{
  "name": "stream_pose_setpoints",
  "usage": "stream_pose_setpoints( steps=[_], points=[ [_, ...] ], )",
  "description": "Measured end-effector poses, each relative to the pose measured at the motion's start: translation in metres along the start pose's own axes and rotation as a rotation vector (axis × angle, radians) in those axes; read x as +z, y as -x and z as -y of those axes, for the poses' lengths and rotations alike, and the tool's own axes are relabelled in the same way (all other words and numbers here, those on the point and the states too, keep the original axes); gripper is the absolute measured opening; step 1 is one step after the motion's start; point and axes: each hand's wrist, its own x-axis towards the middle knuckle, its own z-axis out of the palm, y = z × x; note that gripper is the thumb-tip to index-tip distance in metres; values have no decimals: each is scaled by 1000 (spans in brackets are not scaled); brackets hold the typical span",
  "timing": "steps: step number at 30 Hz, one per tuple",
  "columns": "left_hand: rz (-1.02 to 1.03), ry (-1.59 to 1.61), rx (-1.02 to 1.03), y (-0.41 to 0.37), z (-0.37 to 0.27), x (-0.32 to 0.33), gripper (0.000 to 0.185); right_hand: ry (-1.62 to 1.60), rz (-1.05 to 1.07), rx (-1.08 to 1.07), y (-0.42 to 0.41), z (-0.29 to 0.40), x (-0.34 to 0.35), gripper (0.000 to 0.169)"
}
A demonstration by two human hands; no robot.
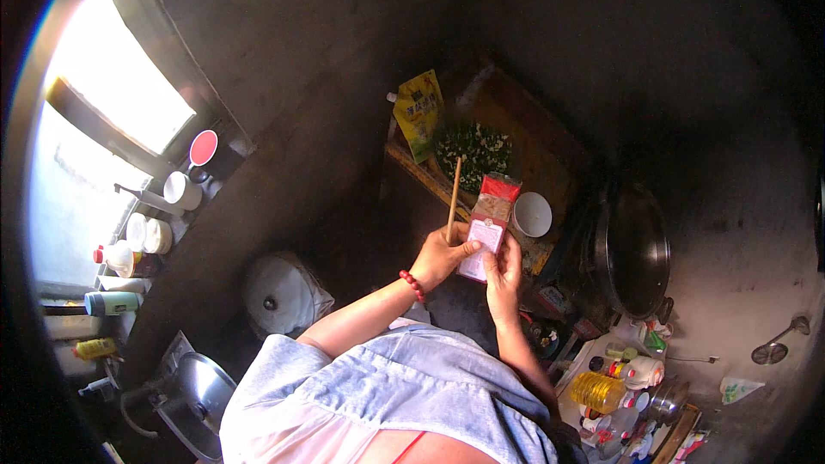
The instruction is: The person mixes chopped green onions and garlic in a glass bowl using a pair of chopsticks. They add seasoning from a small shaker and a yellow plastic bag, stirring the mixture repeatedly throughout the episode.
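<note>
My left hand (440, 258), with a red bead bracelet at its wrist, grips a pair of wooden chopsticks or a similar thin stick (455, 196). Its thumb also rests on a red and white plastic packet (493, 216) with brownish contents and printing. My right hand (504, 264) holds the packet's lower right side. Beyond the packet, chopped green and white vegetables (475, 149) lie on a wooden board or tabletop (544, 135). A white bowl (533, 214) stands right of the packet, and a yellow spouted pouch (419, 113) lies left of the vegetables.
A dark wok (635, 251) is at the right. Below it stand an oil bottle (597, 392) and several other containers. At left are a lidded pot (283, 296), a metal lid (205, 390) and a windowsill holding a white cup (182, 191) and bottles. A skimmer (770, 353) hangs on the wall.
</note>
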Motion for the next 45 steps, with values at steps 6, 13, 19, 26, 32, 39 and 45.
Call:
stream_pose_setpoints(
  steps=[6,13,19,26,32,39,45],
  points=[
    [-92,-97,-110,-16,3,4,34,322,-216,-135,-37,10,-4,42],
    [-130,13,-213,-8,6,-57,33,792,-135,-299,-90,-3,-16,42],
    [-239,11,-210,0,-6,-90,39,814,-125,-312,-122,-23,-4,44],
    [-276,2,-214,-4,-8,-103,38,882,-113,-343,-147,-30,-2,44],
    [-222,-2,-204,-14,-9,-103,38,881,-140,-242,-153,-35,-8,43],
    [-180,-22,-207,-21,-6,-94,39,1008,-257,-148,-152,-52,-34,42],
    [-156,-22,-250,-20,-1,-94,38,901,-216,-139,-129,-35,-40,42]
  ],
)
